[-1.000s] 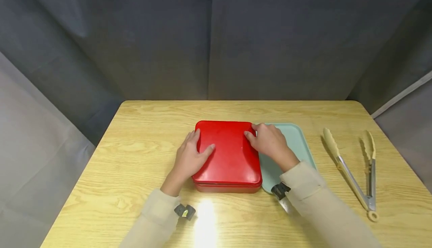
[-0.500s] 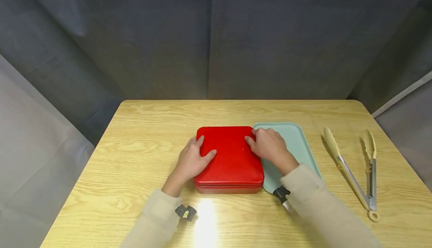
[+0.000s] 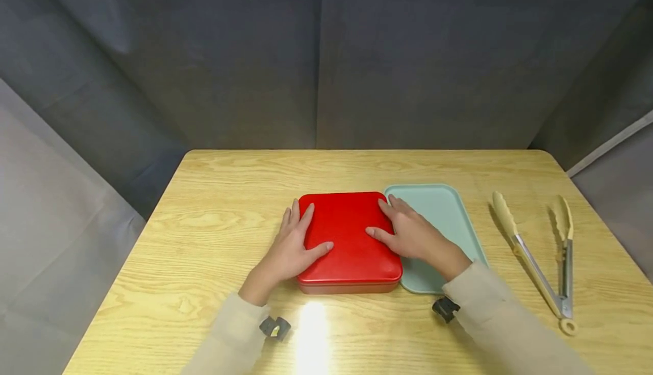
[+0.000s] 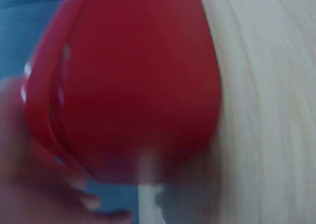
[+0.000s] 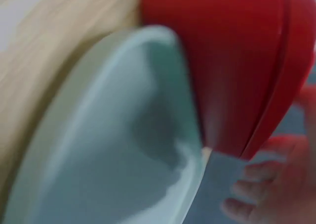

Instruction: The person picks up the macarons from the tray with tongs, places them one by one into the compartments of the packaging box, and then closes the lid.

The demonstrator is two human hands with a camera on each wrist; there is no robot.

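Note:
A red lidded box (image 3: 344, 244) sits near the middle of the wooden table, its lid on and level. My left hand (image 3: 292, 250) rests on its left side, fingers extended along the edge and thumb across the top. From the right, my right hand (image 3: 408, 230) touches the lid with spread fingers, thumb lying on top. In the right wrist view a thin seam runs below the lid of the box (image 5: 232, 61), and that hand's fingers (image 5: 264, 172) are outstretched. The left wrist view shows the box side (image 4: 143, 75) close up, with the left hand (image 4: 34, 184) blurred.
A pale green tray (image 3: 444, 205) lies directly right of the box, partly under the right forearm. Farther right are spread tongs (image 3: 535, 267) with cream tips. Dark curtains (image 3: 316, 58) hang behind the table (image 3: 214, 216).
The lid's far edge has come down, and the box's top now looks level. My right hand has gone from gripping the lid's edge to spread fingers on it. The left hand has shifted slightly.

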